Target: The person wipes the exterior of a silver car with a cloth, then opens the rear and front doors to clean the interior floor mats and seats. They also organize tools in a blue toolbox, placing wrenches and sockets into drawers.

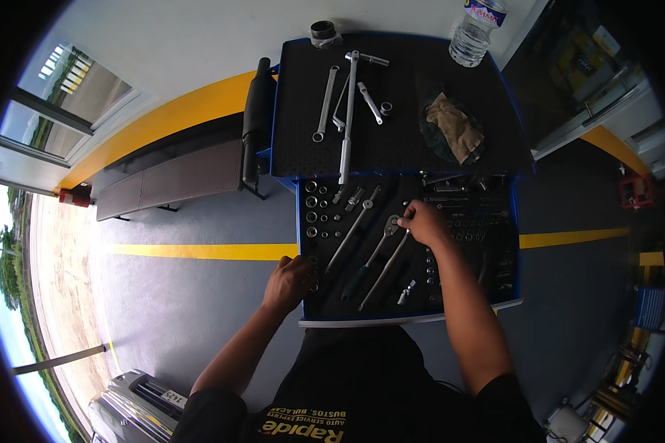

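An open tool drawer (410,319) with a dark lining lies in front of me. At its left edge, my left hand (292,283) is closed, fingers curled over the column of sockets (311,217); what they grip is hidden. My right hand (425,223) is closed in a pinch over the drawer's middle, beside the round head of a ratchet (393,223). A long slim bar (384,271) runs up to those fingers; whether they hold it is unclear. Left of the ratchet lies another long-handled drive tool (349,236). A short jointed piece (406,292) rests near the front.
On the black cabinet top (399,148) lie a combination wrench (326,103), a long breaker bar (350,118), a loose socket (386,108) and a brown crumpled cloth (454,127). A water bottle (478,33) stands at the back right. A bench (174,177) is to the left.
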### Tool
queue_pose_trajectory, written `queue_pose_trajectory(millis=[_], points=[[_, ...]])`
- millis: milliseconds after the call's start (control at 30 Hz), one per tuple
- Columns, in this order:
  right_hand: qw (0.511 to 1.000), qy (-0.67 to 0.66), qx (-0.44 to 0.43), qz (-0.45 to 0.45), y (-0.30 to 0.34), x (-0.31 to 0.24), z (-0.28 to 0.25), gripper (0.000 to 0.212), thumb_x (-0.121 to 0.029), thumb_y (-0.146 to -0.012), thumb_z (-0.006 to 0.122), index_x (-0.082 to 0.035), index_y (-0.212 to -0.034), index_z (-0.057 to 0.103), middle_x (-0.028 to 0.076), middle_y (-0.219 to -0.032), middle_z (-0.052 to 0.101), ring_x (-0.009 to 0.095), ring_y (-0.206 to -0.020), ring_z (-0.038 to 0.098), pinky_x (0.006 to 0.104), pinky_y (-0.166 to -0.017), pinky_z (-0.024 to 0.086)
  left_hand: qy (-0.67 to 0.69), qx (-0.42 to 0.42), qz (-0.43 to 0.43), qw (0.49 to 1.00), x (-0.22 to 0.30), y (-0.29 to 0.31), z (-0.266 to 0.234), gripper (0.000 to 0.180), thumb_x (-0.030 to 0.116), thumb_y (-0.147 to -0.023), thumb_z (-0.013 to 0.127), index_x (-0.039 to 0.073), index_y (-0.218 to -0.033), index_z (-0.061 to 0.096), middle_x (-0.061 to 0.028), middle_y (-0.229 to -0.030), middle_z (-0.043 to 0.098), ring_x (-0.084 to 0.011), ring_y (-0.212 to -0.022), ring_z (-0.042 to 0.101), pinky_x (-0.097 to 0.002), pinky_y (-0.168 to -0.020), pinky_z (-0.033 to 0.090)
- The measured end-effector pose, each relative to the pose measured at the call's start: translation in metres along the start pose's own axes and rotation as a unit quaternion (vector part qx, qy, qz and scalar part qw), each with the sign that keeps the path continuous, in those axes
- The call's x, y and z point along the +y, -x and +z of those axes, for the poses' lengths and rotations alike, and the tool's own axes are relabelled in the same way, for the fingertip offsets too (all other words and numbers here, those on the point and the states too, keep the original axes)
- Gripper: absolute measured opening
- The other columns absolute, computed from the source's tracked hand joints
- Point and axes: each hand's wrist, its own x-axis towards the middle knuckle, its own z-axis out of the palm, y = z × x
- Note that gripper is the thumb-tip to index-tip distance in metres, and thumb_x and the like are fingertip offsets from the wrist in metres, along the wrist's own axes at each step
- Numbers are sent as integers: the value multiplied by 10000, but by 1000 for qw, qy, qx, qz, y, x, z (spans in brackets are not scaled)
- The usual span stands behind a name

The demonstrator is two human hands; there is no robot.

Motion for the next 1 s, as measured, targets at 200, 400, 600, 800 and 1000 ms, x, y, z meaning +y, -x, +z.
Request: queue_pose_trajectory(millis=[200,400,600,800,1000], points=[[992,-79,86,-47,-24,-41,-63,216,-255,-926,741,-55,-1001,714,125,-896,756,305,-923,735,415,-837,556,12,28,46,998,-8,-4,1,163,209,-902,743,128,-1038,780,-60,-1168,681,-307,-1097,598,-435,-992,496],[961,23,241,-134,-87,-96,-106,278,-230,-922,746,-87,-1154,690,134,-1047,756,330,-999,724,450,-869,565,40,-3,-2,999,-9,-6,1,174,206,-916,710,143,-1070,759,-62,-1145,663,-315,-1069,594,-440,-966,471],[953,87,239,-163,-122,-108,-97,296,-248,-908,756,-122,-1166,683,115,-1152,701,346,-1076,698,469,-873,583,4,-47,-31,998,18,-20,-33,231,225,-892,753,107,-1091,756,-83,-1079,693,-325,-1061,604,-452,-975,478],[939,63,297,-159,-118,-97,-81,357,-277,-892,760,-100,-1187,664,89,-1019,723,313,-958,723,449,-795,583,72,-64,115,989,89,-99,-64,232,186,-914,723,70,-1114,741,-127,-1037,730,-342,-980,698,-439,-882,540],[923,-66,338,-173,-111,-90,-84,293,-278,-897,775,-69,-1083,689,117,-959,749,339,-945,728,453,-820,570,-63,-218,200,953,155,-163,-73,250,283,-972,633,107,-1108,748,-144,-1028,756,-335,-1000,719,-446,-877,555]])
